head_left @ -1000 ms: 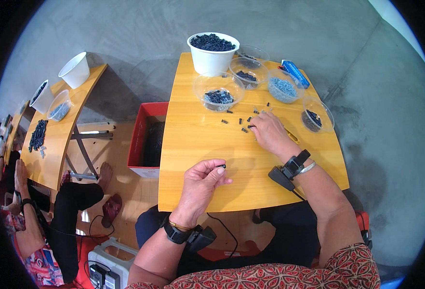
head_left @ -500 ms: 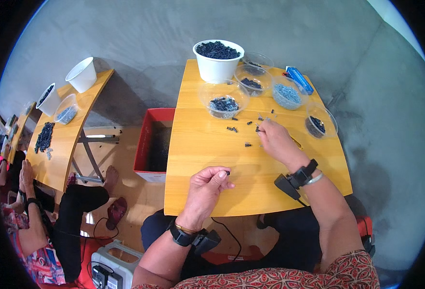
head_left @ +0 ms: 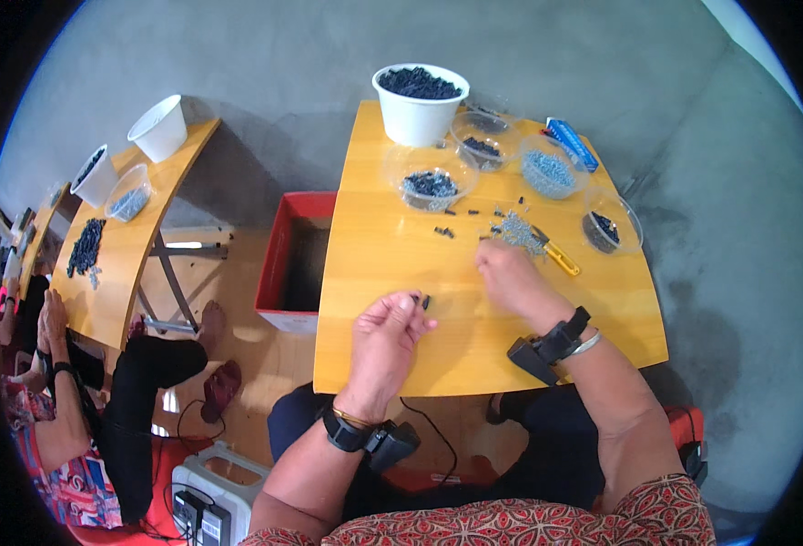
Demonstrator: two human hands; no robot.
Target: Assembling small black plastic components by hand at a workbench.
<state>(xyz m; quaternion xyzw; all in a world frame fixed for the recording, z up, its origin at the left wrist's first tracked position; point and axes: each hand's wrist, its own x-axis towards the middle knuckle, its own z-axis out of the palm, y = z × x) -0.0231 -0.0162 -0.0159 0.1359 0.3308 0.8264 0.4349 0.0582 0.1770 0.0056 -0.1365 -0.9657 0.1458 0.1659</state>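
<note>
My left hand (head_left: 385, 341) is closed over the near middle of the table, thumb and forefinger pinching a small black plastic piece (head_left: 415, 298). A second black piece (head_left: 426, 302) shows right beside those fingertips; whether it is held or lies on the table I cannot tell. Farther right, my right hand (head_left: 516, 280) is closed with its fingers curled down, and what they hold, if anything, is hidden. Just beyond it lie a heap of small grey pieces (head_left: 517, 229) and a yellow utility knife (head_left: 558, 252). Several loose black pieces (head_left: 443, 232) are scattered left of the heap.
A white bucket of black pieces (head_left: 420, 114) stands at the back. Clear bowls hold mixed pieces (head_left: 431, 187), grey pieces (head_left: 550, 169) and black pieces (head_left: 604, 229). A blue box (head_left: 572, 144) lies behind. A red-rimmed bin (head_left: 279, 264) is left; another person (head_left: 65, 428) sits beyond.
My right hand has drawn back slightly toward me and left, uncovering the grey heap and the knife. My left hand stays pinched, and a second black piece now shows by its fingertips.
</note>
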